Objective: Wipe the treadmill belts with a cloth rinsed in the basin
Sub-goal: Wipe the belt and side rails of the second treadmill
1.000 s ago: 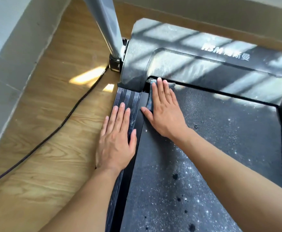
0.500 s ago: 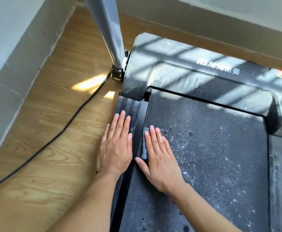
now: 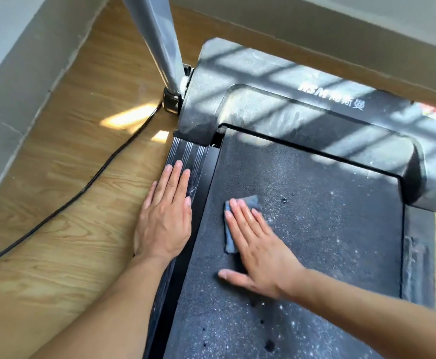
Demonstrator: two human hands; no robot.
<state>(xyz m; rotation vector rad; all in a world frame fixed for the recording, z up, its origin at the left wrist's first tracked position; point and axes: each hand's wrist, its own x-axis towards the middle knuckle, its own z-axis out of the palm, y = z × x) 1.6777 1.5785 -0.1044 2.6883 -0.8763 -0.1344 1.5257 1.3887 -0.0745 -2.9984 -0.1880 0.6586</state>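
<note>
pressing cloth (image 3: 230, 240) to belt (image 3: 328, 229) under flat right hand (image 3: 260, 257), left hand (image 3: 163, 221) flat on 9 o'clock rail (image 3: 185, 154), hood (image 3: 284, 110) reads hsm

a black cable (image 3: 82, 188) snakes over the wooden floor (image 3: 56, 255) (sunlit in patches).

Wood-plank floor (image 3: 64, 193) — pale grain, with a sunlit patch (image 3: 128, 117) near the front left corner of the treadmill (image 3: 315, 130). The treadmill stands directly on the planks, grey upright post (image 3: 157, 47) at that corner. A black cable (image 3: 92, 177) lies loose on the floor — from the post's base to the left edge of view.
</note>
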